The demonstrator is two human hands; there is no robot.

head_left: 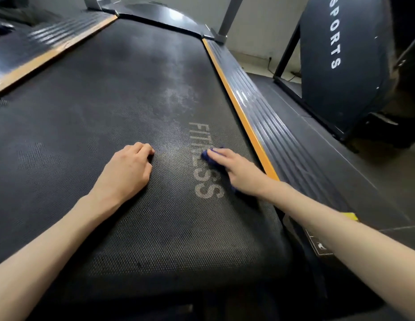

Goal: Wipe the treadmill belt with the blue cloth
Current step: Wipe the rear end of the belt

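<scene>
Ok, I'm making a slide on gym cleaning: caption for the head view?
Right hand presses blue cloth onto treadmill belt over FITNESS lettering; left hand rests on the belt.

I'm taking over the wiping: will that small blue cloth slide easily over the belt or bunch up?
Probably floppy: the small blue cloth is crumpled under the right hand. It likely drags and bunches, since the black dimpled treadmill belt looks grippy. Seemingly light: one hand covers it.
</scene>
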